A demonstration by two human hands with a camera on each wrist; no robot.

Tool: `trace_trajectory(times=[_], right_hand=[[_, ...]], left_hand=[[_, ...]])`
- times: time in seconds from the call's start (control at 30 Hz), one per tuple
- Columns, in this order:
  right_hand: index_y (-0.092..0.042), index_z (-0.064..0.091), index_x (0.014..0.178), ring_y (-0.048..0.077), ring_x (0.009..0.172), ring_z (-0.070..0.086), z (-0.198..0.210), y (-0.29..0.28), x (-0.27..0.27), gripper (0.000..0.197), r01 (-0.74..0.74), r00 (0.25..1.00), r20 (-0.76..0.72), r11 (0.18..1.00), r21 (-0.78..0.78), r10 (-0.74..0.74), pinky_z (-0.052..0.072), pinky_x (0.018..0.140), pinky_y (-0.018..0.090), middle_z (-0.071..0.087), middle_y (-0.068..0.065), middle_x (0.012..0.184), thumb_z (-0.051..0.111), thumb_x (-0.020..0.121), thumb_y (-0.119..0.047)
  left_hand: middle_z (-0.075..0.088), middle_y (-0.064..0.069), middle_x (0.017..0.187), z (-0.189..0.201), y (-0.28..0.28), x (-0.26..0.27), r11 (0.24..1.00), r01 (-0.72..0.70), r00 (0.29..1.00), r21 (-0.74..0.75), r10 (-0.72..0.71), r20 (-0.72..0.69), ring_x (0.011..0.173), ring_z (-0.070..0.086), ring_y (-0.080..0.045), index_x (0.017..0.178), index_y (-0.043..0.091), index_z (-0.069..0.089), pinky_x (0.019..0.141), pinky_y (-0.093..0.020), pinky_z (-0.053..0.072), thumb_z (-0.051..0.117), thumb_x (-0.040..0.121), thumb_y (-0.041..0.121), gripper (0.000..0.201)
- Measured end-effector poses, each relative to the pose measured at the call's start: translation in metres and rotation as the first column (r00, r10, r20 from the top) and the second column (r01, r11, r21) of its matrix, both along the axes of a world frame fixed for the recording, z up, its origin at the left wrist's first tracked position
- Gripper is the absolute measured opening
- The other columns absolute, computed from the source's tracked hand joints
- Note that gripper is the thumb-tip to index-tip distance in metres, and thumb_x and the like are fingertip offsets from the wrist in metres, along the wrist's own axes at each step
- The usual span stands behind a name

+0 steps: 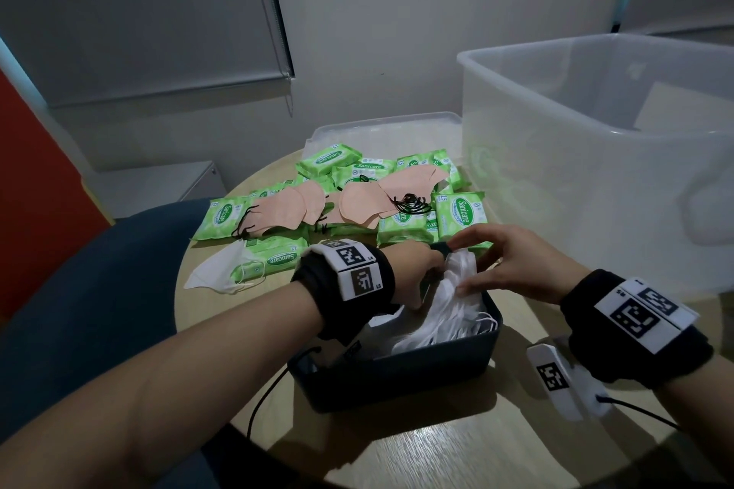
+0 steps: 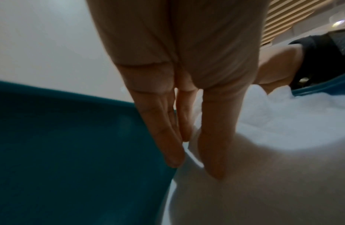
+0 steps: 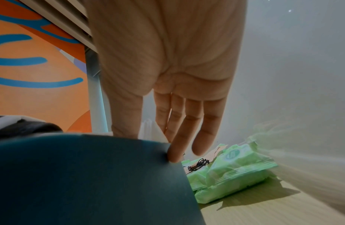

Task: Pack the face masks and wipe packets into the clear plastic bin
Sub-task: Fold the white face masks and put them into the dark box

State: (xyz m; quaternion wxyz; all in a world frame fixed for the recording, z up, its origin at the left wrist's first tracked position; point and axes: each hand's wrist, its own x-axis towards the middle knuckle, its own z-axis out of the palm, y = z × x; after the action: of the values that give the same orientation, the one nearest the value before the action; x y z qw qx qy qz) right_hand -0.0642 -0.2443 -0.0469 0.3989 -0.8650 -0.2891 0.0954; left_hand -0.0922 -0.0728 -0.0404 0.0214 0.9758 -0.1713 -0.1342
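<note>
A small dark bin [image 1: 397, 377] near the table's front edge holds a stack of white face masks [image 1: 449, 314]. My left hand [image 1: 421, 270] reaches into its far left corner. Its straight fingers [image 2: 164, 137] slide down between the dark bin's wall [image 2: 71, 137] and the white masks [image 2: 283, 137]. My right hand [image 1: 508, 262] lies open on top of the stack, one fingertip [image 3: 175, 155] at the dark bin's rim [image 3: 90, 175]. Green wipe packets [image 1: 460, 212] and peach masks [image 1: 361, 202] are heaped behind. The big clear plastic bin [image 1: 576, 155] stands at the right.
One white mask [image 1: 216, 270] lies loose on the round wooden table [image 1: 516, 449], left of the dark bin. A clear lid [image 1: 381, 127] lies behind the heap. A blue chair [image 1: 99, 290] is at my left. Green packets [image 3: 235, 167] lie just past the dark bin.
</note>
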Motion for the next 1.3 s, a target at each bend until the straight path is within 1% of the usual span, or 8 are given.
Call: trace_trajectory(times=[0.17, 0.33, 0.47, 0.6, 0.8, 0.9, 1.03, 1.3], right_hand=[[-0.018, 0.061, 0.117, -0.011, 0.067, 0.059, 0.001, -0.002, -0.002, 0.064, -0.019, 1.000, -0.021, 1.000, -0.004, 0.019, 0.043, 0.058, 0.003, 0.062, -0.009, 0.112, 0.087, 0.059, -0.014], [-0.022, 0.054, 0.123, -0.002, 0.084, 0.057, 0.000, -0.002, -0.007, 0.075, -0.061, 0.998, -0.018, 0.998, -0.028, 0.060, 0.045, 0.062, 0.003, 0.055, -0.013, 0.116, 0.088, 0.056, -0.022], [-0.018, 0.058, 0.121, 0.001, 0.102, 0.057, -0.007, 0.000, -0.001, 0.066, -0.055, 0.998, 0.027, 0.998, 0.014, 0.054, 0.046, 0.073, 0.005, 0.060, -0.008, 0.118, 0.085, 0.061, -0.025], [-0.016, 0.060, 0.119, -0.003, 0.098, 0.057, -0.009, 0.001, 0.001, 0.062, -0.052, 0.998, 0.039, 0.997, 0.051, 0.051, 0.048, 0.075, 0.009, 0.062, -0.007, 0.116, 0.085, 0.062, -0.026], [-0.018, 0.060, 0.115, -0.007, 0.087, 0.060, -0.011, 0.000, 0.001, 0.057, -0.054, 0.998, 0.042, 0.996, 0.069, 0.051, 0.048, 0.070, 0.009, 0.063, -0.009, 0.111, 0.085, 0.063, -0.020], [-0.019, 0.061, 0.114, 0.005, 0.088, 0.064, -0.010, -0.001, 0.002, 0.053, -0.064, 0.998, 0.033, 0.996, 0.063, 0.062, 0.050, 0.071, 0.012, 0.064, -0.008, 0.112, 0.084, 0.066, -0.017], [-0.020, 0.061, 0.116, 0.012, 0.081, 0.065, -0.009, -0.002, 0.002, 0.053, -0.042, 0.999, 0.011, 0.998, 0.036, 0.042, 0.053, 0.073, 0.019, 0.062, -0.009, 0.113, 0.083, 0.067, -0.018], [-0.018, 0.063, 0.105, -0.020, 0.070, 0.055, -0.005, 0.000, 0.000, 0.046, -0.028, 0.999, 0.039, 0.996, 0.084, 0.025, 0.044, 0.060, 0.004, 0.065, -0.004, 0.103, 0.084, 0.064, -0.012]], left_hand=[[0.055, -0.004, 0.096, 0.005, 0.005, -0.006, 0.962, -0.026, 0.999, -0.270, 0.035, 0.027, 0.084, 0.052, -0.019, 0.099, 0.014, 0.045, 0.062, -0.027, 0.042, 0.079, 0.067, 0.008, 0.047], [0.059, 0.002, 0.109, 0.010, 0.012, -0.014, 0.902, -0.023, 0.994, -0.430, -0.026, -0.106, 0.089, 0.061, -0.015, 0.106, 0.015, 0.055, 0.076, -0.028, 0.053, 0.084, 0.063, 0.011, 0.052], [0.058, 0.006, 0.108, 0.012, 0.014, -0.017, 0.874, -0.103, 0.989, -0.474, 0.040, -0.142, 0.088, 0.058, -0.008, 0.107, 0.021, 0.052, 0.076, -0.021, 0.050, 0.086, 0.062, 0.028, 0.057], [0.055, 0.006, 0.099, 0.008, 0.008, -0.016, 0.903, -0.109, 0.993, -0.416, 0.078, -0.091, 0.080, 0.052, -0.009, 0.108, 0.018, 0.048, 0.064, -0.016, 0.043, 0.083, 0.065, 0.035, 0.058], [0.056, -0.002, 0.096, 0.001, 0.000, -0.012, 0.891, -0.077, 0.996, -0.447, 0.090, 0.006, 0.067, 0.047, -0.006, 0.105, 0.010, 0.050, 0.061, -0.021, 0.042, 0.079, 0.070, 0.023, 0.047], [0.055, 0.005, 0.093, 0.000, 0.005, -0.011, 0.858, -0.112, 0.993, -0.502, 0.112, -0.030, 0.068, 0.048, 0.000, 0.104, 0.012, 0.053, 0.064, -0.016, 0.042, 0.076, 0.074, 0.017, 0.039], [0.057, 0.005, 0.083, 0.000, 0.013, -0.009, 0.749, -0.226, 0.974, -0.623, 0.190, -0.126, 0.068, 0.056, -0.008, 0.093, 0.016, 0.056, 0.076, -0.033, 0.054, 0.074, 0.075, 0.008, 0.026], [0.053, 0.004, 0.072, 0.001, -0.003, -0.005, 0.754, -0.193, 0.966, -0.627, 0.258, 0.012, 0.065, 0.050, -0.010, 0.083, 0.016, 0.057, 0.059, -0.019, 0.043, 0.072, 0.072, 0.005, 0.022]])
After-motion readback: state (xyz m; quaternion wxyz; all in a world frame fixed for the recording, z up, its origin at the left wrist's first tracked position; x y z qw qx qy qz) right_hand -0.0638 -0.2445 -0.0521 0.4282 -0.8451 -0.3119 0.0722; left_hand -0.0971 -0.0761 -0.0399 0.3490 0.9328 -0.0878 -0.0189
